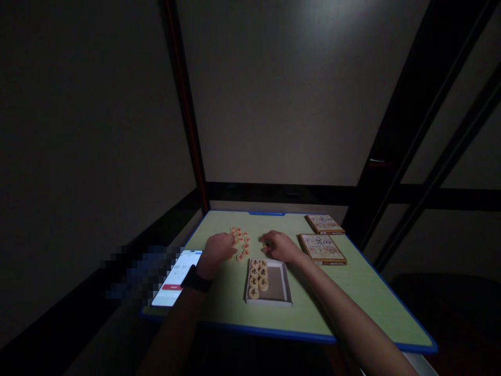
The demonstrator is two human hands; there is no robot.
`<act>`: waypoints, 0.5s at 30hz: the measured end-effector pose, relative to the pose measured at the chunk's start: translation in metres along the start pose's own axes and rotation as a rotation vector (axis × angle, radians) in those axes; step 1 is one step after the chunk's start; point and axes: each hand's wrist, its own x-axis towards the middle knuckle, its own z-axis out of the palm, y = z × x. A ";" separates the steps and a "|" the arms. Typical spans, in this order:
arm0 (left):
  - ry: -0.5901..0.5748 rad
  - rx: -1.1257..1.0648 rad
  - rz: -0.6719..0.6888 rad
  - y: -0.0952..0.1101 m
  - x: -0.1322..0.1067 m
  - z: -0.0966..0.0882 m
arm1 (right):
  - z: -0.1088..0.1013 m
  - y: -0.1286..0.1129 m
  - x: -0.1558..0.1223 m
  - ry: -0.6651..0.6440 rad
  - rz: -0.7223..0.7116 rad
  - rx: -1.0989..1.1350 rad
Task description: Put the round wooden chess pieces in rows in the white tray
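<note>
Round wooden Chinese chess pieces (246, 240) with red characters lie in a loose cluster on the table. At the cluster's left side is my left hand (220, 249), its thumb and forefinger apart, with nothing visibly held. To the right of them, low over the tabletop, my right hand (281, 246) has its fingers curled around a small pale piece (266, 245), mostly hidden by the fingers. A shallow open box (288, 287) stands in front of both hands. Black-character pieces (258, 277) lie flat in two columns along its left side; brown bottom shows on the right.
Two flat printed boxes (323, 248) lie at the table's right side, one behind the other. A lit phone (172, 274) showing a timer lies by the left edge, beside my left wrist. The green table (313, 313) has a blue rim; a wall stands behind it.
</note>
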 end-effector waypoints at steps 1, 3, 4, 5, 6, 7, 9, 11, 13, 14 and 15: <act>-0.008 0.020 -0.004 0.002 0.000 0.000 | 0.001 -0.001 0.000 0.003 0.019 -0.024; -0.027 0.058 -0.007 0.006 0.001 0.000 | 0.003 -0.002 -0.001 -0.004 0.049 -0.057; -0.032 0.078 -0.005 0.008 0.001 0.000 | 0.005 -0.002 -0.001 -0.009 0.057 -0.065; -0.035 0.097 -0.001 0.009 0.001 -0.001 | 0.006 -0.002 -0.001 -0.015 0.062 -0.074; -0.036 0.112 0.003 0.010 0.001 -0.001 | 0.007 -0.002 0.000 -0.021 0.063 -0.083; -0.033 0.123 0.008 0.011 0.002 -0.001 | 0.008 -0.001 0.000 -0.027 0.061 -0.091; -0.020 0.141 0.018 0.012 0.002 -0.001 | 0.009 -0.001 0.001 -0.040 0.058 -0.108; 0.010 0.144 0.041 0.013 0.001 -0.001 | 0.009 -0.001 0.001 -0.050 0.061 -0.124; 0.052 0.100 0.120 0.017 -0.003 -0.003 | 0.009 -0.001 0.001 -0.056 0.068 -0.136; 0.068 0.054 0.188 0.020 -0.007 -0.004 | 0.009 -0.002 0.001 -0.055 0.073 -0.139; 0.076 -0.003 0.278 0.025 -0.012 -0.005 | 0.009 -0.002 0.001 -0.054 0.077 -0.141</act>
